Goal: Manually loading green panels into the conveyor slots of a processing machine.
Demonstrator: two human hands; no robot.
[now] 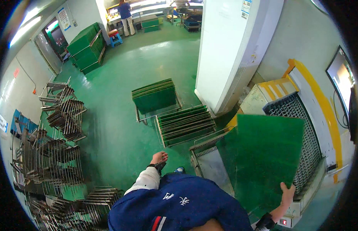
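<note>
My right hand (287,195) grips a large flat green panel (269,150) by its lower right edge, thumb on the upper face. The panel is tilted over a machine bed and hides much of it. Another green sheet (226,148) shows past its left side; whether it is a separate panel I cannot tell. To the right is a bed of dark rollers (307,134). My left hand (159,157) hangs over the floor with fingers loosely curled and nothing visible in it. It is nearest to a wire rack (162,133) holding several upright green panels (186,125).
A second rack of green panels (154,98) stands beyond the first. Many metal racks (57,161) line the left wall. A white pillar (221,54) rises ahead, a screen (340,77) hangs at right. Far off, a person (125,15) stands by a bench near stacked green panels (86,48).
</note>
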